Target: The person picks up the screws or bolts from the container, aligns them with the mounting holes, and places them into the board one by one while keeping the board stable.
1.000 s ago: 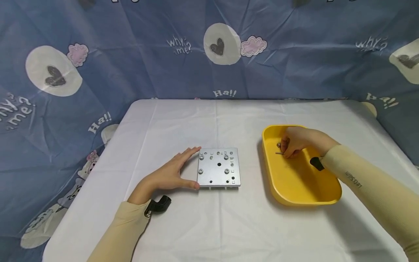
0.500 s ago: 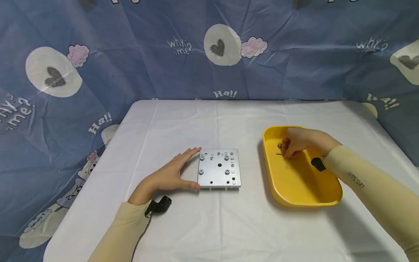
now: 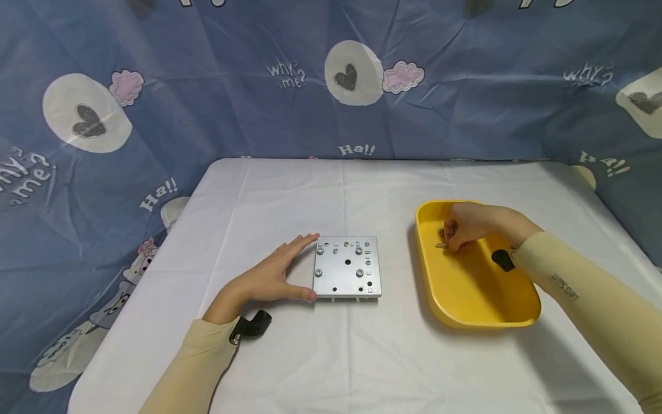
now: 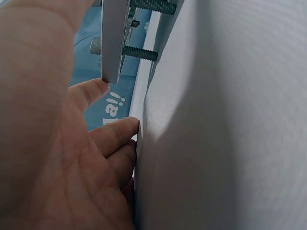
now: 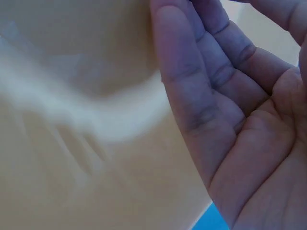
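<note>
A flat silver metal plate (image 3: 338,282) lies on the white table, with several socket-head screws (image 3: 359,272) standing in its holes. Beneath it, in the left wrist view, threaded screw shanks (image 4: 140,52) stick out. My left hand (image 3: 266,280) spreads thumb and forefinger across the plate's left side, a tip at each corner. Down in the yellow bin, my right hand (image 3: 465,225) has its fingers curled together, pinching a small thin metal screw (image 3: 441,245) whose end shows past the fingertips. A small round metal piece (image 3: 441,232) lies beside them. The right wrist view leaves those fingertips out of sight.
The yellow bin (image 3: 434,287) stands on the right of the table, its raised rim around my right hand. White cloth (image 3: 289,195) covers the table, and a blue patterned curtain (image 3: 289,126) hangs behind it. Black wrist mounts (image 3: 252,325) sit at both cuffs.
The small screw at my right fingertips has turned slightly, and less of it shows. My left hand stays at the plate's corners.
</note>
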Tool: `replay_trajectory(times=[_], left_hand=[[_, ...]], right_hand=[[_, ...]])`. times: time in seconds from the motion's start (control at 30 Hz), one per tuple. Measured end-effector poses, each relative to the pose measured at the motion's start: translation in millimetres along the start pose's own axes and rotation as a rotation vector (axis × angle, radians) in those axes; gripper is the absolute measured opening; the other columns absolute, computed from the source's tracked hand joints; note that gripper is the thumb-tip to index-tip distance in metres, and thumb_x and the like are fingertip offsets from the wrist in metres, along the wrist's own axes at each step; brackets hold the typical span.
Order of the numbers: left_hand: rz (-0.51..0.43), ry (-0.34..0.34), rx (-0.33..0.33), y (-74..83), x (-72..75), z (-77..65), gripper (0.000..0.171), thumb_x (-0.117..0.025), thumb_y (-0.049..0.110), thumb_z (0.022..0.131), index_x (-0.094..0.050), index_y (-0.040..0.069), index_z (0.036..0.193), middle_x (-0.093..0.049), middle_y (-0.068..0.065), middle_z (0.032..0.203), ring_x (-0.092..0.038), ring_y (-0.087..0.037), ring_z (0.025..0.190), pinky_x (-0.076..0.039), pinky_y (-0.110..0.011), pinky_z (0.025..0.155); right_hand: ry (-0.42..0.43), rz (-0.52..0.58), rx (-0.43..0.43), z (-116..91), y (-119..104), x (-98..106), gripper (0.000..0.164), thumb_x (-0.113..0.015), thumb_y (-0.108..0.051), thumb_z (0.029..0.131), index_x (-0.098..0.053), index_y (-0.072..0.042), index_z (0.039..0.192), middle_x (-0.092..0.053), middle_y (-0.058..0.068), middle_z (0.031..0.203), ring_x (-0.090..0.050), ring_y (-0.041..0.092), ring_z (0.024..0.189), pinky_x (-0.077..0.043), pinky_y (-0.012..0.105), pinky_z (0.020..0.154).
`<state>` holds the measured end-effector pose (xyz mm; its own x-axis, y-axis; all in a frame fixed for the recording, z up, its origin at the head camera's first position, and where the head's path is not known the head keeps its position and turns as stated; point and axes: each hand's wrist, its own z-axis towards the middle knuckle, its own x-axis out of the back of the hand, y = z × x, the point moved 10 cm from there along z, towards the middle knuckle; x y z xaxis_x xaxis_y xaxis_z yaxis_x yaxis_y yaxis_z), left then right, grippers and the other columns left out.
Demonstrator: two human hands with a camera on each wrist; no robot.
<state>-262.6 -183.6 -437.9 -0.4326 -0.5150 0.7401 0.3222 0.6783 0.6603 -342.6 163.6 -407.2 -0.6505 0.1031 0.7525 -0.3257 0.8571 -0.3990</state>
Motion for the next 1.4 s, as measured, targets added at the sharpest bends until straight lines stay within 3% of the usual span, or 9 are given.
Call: replay_trajectory(times=[0.33,0.7,0.87,1.4], left_hand=[[-0.002,0.0,-0.002,-0.7,-0.1,1.3,0.125,-0.096,0.053,0.074,-0.021,0.035,0.172,-0.018,-0.008,0.181,-0.011,-0.036,0.17,-0.006,-0.059,0.138],[-0.002,0.003,-0.019,-1.8,0.1,0.5,0.125,-0.096,0.053,0.075,-0.021,0.033,0.172,-0.019,-0.009,0.181,-0.011,-0.04,0.169,-0.006,-0.062,0.138],[-0.003,-0.001,-0.011,-1.5,0.3,0.6,0.125,-0.096,0.054,0.074,-0.021,0.035,0.172,-0.019,-0.007,0.181,-0.01,-0.036,0.17,-0.005,-0.059,0.139],[-0.002,-0.005,-0.012,-1.1,-0.8,1.0,0.125,-0.096,0.053,0.075,-0.021,0.034,0.172,-0.019,-0.006,0.181,-0.011,-0.036,0.169,-0.005,-0.059,0.138]], right_hand=[[0.045,0.083,0.018,-11,-10,18,0.011,-0.08,-0.011,0.093,-0.076,-0.002,0.095,-0.076,0.003,0.083,-0.071,0.013,0.074,-0.064,0.03,0.072],[0.096,0.137,0.044,-12,-32,38,0.012,-0.079,-0.013,0.097,-0.076,-0.001,0.097,-0.078,0.006,0.085,-0.071,0.016,0.077,-0.063,0.028,0.075],[0.136,0.106,0.063,-12,-45,48,0.013,-0.079,-0.014,0.096,-0.077,-0.002,0.096,-0.075,0.002,0.08,-0.066,0.012,0.073,-0.059,0.025,0.073],[0.171,0.107,0.113,-11,-77,62,0.013,-0.077,-0.014,0.1,-0.08,-0.001,0.102,-0.077,0.001,0.086,-0.071,0.014,0.078,-0.066,0.025,0.078]])
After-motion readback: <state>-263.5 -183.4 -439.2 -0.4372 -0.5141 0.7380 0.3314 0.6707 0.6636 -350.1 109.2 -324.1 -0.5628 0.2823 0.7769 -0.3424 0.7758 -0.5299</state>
